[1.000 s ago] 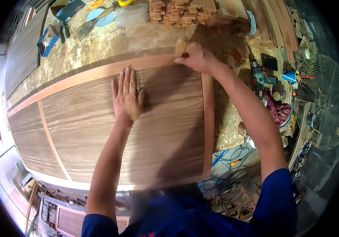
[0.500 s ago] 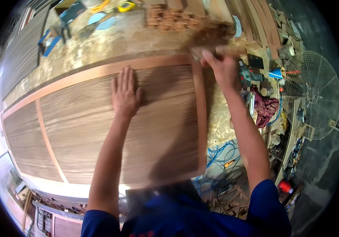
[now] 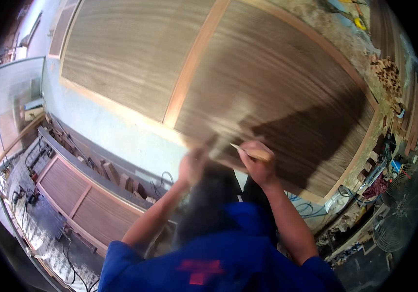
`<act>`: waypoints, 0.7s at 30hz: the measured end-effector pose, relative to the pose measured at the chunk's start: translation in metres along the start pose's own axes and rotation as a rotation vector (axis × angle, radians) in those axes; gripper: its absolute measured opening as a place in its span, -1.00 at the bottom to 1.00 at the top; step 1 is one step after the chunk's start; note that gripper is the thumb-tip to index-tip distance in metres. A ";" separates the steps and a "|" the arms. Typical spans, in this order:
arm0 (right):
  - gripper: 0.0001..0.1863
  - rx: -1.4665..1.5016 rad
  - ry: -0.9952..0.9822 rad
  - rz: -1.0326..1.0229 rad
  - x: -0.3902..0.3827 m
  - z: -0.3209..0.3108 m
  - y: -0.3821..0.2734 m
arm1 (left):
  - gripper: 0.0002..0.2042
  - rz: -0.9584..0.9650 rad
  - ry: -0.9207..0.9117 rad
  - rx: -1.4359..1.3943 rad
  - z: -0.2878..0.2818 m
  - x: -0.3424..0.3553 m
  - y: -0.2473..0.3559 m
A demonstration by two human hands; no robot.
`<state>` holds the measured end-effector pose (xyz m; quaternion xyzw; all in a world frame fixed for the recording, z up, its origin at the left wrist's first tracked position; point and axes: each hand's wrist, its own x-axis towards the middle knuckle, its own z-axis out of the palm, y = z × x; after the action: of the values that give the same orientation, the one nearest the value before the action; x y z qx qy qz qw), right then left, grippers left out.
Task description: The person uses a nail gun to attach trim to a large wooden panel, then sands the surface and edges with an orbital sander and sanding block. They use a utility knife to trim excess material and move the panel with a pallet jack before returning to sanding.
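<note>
A large framed wooden panel (image 3: 277, 73) with dark, streaky grain lies before me. Lighter wooden strips edge it, and a light crossbar (image 3: 193, 65) divides it. My right hand (image 3: 259, 168) is closed around a small wooden-handled tool (image 3: 258, 154) over the panel's near edge. The tool's thin, pointed tip faces left; its exact kind is unclear. My left hand (image 3: 193, 166) is beside the near edge, left of the tool. Motion smears its fingers, so whether it holds anything does not show.
A second framed panel (image 3: 94, 204) sits low on the left, beside a grey rail (image 3: 89, 170). Small wood sticks (image 3: 386, 75) are piled at the far right. A wire fan (image 3: 396, 214) stands at the right, with blue cables (image 3: 306, 210) below the panel's near edge.
My view has swung left along the panel. My left hand has come off the panel's surface to its near edge. My right hand has left the far right corner for the near edge, still holding the tool.
</note>
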<state>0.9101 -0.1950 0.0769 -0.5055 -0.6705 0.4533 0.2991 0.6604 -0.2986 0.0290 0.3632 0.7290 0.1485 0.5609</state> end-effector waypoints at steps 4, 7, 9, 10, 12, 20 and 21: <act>-0.95 0.092 -0.128 -0.006 0.029 0.077 -0.015 | -0.56 -0.215 0.398 -0.584 -0.034 0.027 -0.040; -0.95 -0.013 -0.164 -0.008 0.034 0.104 -0.017 | -0.49 -0.200 0.396 -0.722 -0.045 0.055 -0.050; -0.97 -0.087 -0.208 -0.035 0.032 0.111 -0.023 | -0.44 -0.066 0.462 -0.775 -0.040 0.058 -0.029; -0.97 -0.110 -0.224 -0.045 0.032 0.114 -0.025 | -0.41 -0.051 0.471 -0.755 -0.045 0.054 -0.008; -0.99 -0.132 -0.243 -0.048 0.032 0.117 -0.028 | -0.47 -0.068 0.504 -0.674 -0.044 0.057 -0.010; -0.93 -0.088 -0.183 -0.188 0.037 0.109 -0.034 | -0.78 0.034 0.456 -0.680 -0.043 0.070 -0.035; -0.90 -0.109 -0.052 -0.219 0.038 0.110 -0.033 | -0.77 0.036 0.440 -0.680 -0.043 0.069 -0.029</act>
<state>0.7904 -0.1955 0.0591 -0.4329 -0.7529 0.3937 0.3014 0.6025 -0.2628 -0.0237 0.1292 0.7346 0.4652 0.4767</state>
